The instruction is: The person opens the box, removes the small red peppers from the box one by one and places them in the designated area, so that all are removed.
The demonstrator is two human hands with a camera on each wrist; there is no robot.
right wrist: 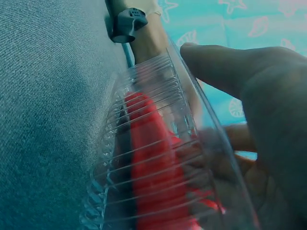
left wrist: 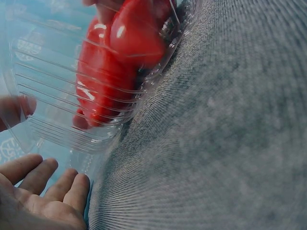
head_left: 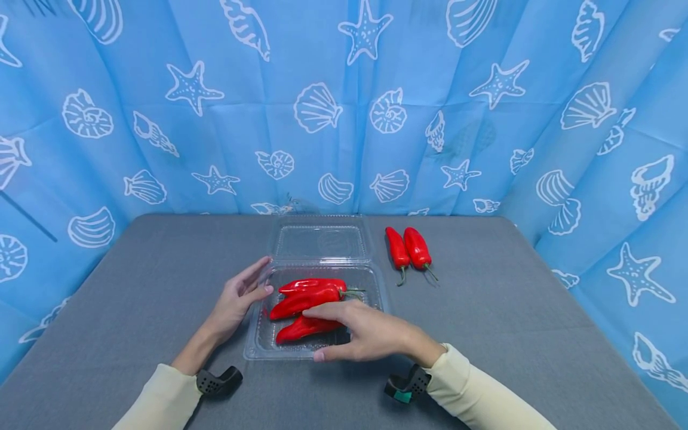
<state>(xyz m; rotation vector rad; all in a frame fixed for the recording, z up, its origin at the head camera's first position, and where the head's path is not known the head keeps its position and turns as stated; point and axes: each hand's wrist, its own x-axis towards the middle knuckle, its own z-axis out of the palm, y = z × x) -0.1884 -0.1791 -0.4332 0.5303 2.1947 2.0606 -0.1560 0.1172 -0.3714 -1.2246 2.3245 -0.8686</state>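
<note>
Blue curtain (head_left: 355, 101) printed with white shells and starfish hangs behind the far edge of the grey-covered table (head_left: 484, 334) and along its right edge. Toward the middle of the table stands a clear plastic tray (head_left: 279, 356), its lid (head_left: 322, 239) folded back toward the far edge. Inside the tray lie three red peppers (head_left: 303, 302), tips toward the table's left edge; the nearest pepper (head_left: 306, 328) is partly covered by the right hand (head_left: 371, 334). That hand's thumb is apart from its fingers, down at the near rim, while the fingers reach over the pepper; whether they press it cannot be told. At the tray's left wall, the left hand (head_left: 239, 301) has its thumb and fingers apart. Two loose peppers (head_left: 417, 246) lie side by side right of the lid, near the far edge, stems toward the near edge. Cream sleeves (head_left: 473, 388) and black wrist bands (head_left: 219, 382) show on both arms.
</note>
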